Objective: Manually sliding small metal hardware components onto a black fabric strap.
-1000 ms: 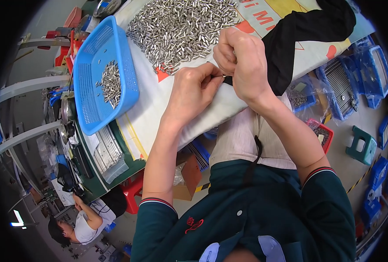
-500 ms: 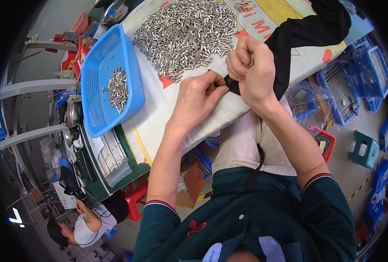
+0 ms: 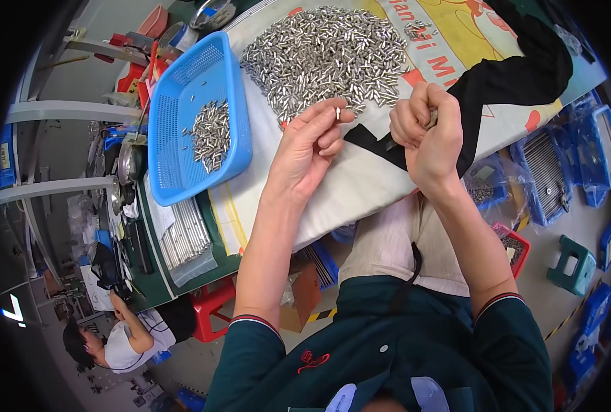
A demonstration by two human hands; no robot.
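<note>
My left hand (image 3: 310, 147) is raised over the near side of the table, its fingertips closed on a small shiny metal pin (image 3: 337, 114). To its right, my right hand (image 3: 430, 137) makes a fist around something mostly hidden. A bit of tan shows at the top of the fist, and a dark tip pokes out at its left. Black cloth (image 3: 501, 82) runs along the table and passes beneath or behind this fist. Beyond my hands lies a wide heap of similar metal pins (image 3: 326, 58).
Left of the heap stands a blue perforated basket (image 3: 240, 147) with more pins (image 3: 211, 136) inside. Metal rods (image 3: 184, 237) lie beside it. At right on the floor are a green stool (image 3: 572, 264), a red bin (image 3: 522, 257) and blue crates (image 3: 542, 168). A seated person (image 3: 123, 343) works at lower left.
My left hand has left the black cloth by my right fist and turned upward, with a metal pin now showing at its fingertips. My right hand stays closed. The whole view has shifted slightly.
</note>
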